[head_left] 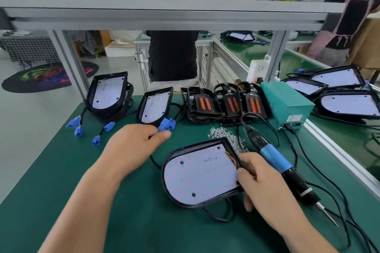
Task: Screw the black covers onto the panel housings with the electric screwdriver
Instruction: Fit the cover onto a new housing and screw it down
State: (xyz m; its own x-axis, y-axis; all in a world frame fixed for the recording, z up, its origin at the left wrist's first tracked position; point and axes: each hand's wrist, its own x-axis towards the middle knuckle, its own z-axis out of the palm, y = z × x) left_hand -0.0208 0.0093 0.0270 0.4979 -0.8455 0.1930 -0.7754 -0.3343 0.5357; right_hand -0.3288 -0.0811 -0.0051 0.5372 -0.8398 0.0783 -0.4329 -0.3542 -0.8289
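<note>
Pre-fit step, no cover on yet: R hand [265,183] grips electric screwdriver [275,158] beside lit panel housing [201,172] at front-centre, L hand [133,146] curled by blue connector [167,124], hold unclear; next prob. needs a black cover [205,102] from back row + screws [226,133].

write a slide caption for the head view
Bench assembly: right hand grips a lit panel housing beside the electric screwdriver; left hand at the blue connectors.
</note>
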